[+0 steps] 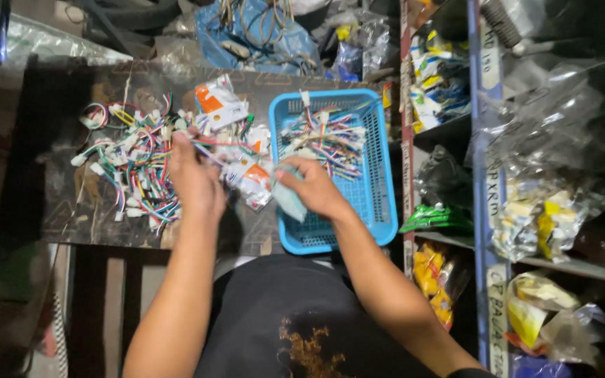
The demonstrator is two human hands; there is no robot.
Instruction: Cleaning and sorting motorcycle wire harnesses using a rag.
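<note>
A heap of coloured wire connectors (134,164) lies on the dark worktop (71,217). My left hand (194,178) rests at the heap's right edge, fingers pinching wires that stretch to the right. My right hand (313,185) is closed on a small clear plastic pouch (290,199) at the left rim of a blue plastic basket (376,210). More wire connectors (327,136) lie in the basket's far half. Between my hands sit several white-and-orange packets (250,175).
A metal shelf rack (484,175) on the right holds bagged parts in clear, yellow and green packaging. Blue plastic bags with cables (260,35) lie behind the worktop. My dark shirt (295,322) fills the bottom of the view.
</note>
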